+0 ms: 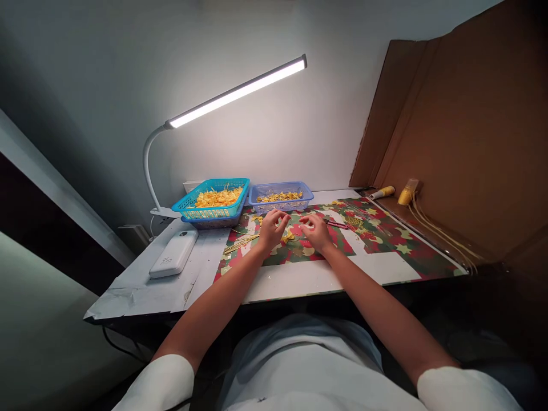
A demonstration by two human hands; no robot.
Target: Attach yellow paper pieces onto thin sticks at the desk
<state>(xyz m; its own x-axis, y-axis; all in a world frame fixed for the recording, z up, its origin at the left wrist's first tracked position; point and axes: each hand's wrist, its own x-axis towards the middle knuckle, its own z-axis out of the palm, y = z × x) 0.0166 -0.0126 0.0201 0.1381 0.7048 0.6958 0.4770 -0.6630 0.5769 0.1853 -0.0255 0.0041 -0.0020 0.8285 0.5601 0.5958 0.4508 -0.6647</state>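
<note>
Over the patterned mat [308, 254], my two hands face each other a small gap apart. My left hand [272, 229] has its thumb and fingertips drawn into a pinch. My right hand [315, 232] is curled the same way, fingertips toward the left one. Whatever they pinch, if anything, is too small to make out. A small yellow ribbon piece [288, 236] lies on the mat between and just below the hands. Beside my left hand are flat yellowish strips [242, 244]. Pink-handled tweezers or a similar slim tool [337, 224] lies right of my right hand.
A turquoise basket [182, 206] of yellow pieces sits stacked at the back left, beside a blue-violet basket [280, 206] of small yellow pieces. A lit lamp [237, 94] arches overhead. A white power bank [174, 255] lies left. Thread spools [406, 193] and cardboard [462, 125] stand right.
</note>
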